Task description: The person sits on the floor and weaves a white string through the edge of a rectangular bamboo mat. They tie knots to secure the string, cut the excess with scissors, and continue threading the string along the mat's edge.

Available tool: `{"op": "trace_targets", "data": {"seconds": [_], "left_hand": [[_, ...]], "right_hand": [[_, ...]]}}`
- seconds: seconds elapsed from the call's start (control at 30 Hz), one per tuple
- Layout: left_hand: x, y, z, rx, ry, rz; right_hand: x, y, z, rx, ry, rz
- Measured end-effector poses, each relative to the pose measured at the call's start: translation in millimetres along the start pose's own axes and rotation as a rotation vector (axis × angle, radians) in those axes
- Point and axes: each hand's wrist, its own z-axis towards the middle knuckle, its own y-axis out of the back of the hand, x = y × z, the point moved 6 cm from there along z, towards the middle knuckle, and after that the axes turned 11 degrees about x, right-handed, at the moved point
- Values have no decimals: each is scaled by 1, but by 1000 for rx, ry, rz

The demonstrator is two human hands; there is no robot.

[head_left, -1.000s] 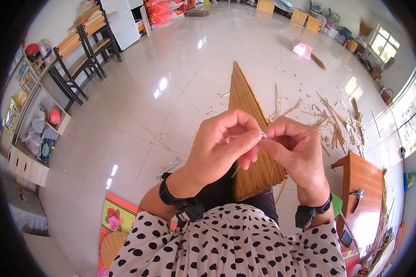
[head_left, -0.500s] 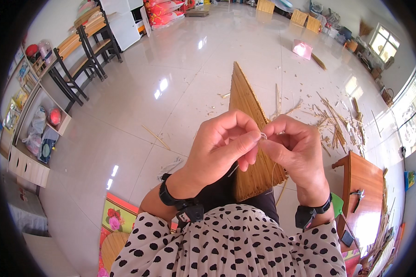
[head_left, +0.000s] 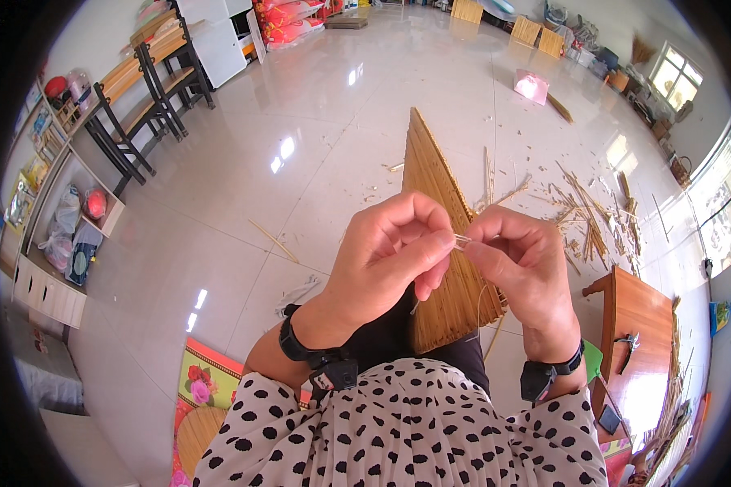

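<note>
My left hand point(head_left: 390, 252) and my right hand point(head_left: 521, 261) meet in front of me, fingertips pinched together on a thin pale thread or needle point(head_left: 463, 239). A fine strand hangs down from the pinch. Under both hands lies a long woven straw mat point(head_left: 440, 195), narrowing away from me across the floor and resting on my lap. Each wrist wears a black band.
Loose straw stalks point(head_left: 581, 215) litter the shiny tiled floor to the right. A low wooden table point(head_left: 638, 325) stands at the right. Black-framed wooden chairs point(head_left: 142, 89) and shelves point(head_left: 57, 235) line the left. A floral cushion point(head_left: 203, 385) lies at my lower left.
The hands stay pinched together over the mat; the fingers shift only slightly.
</note>
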Motion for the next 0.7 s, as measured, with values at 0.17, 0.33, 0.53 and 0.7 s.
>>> {"op": "trace_targets", "data": {"seconds": [0.17, 0.33, 0.53, 0.7], "left_hand": [[2, 0, -1, -17, -12, -82], [0, 1, -2, -27, 18, -54], [-1, -3, -2, 19, 67, 34], [3, 1, -3, -24, 27, -11]], "right_hand": [[-5, 1, -1, 48, -58, -62], [-1, 4, 1, -15, -41, -3], [0, -1, 2, -42, -27, -19], [-2, -2, 3, -50, -13, -6]]}}
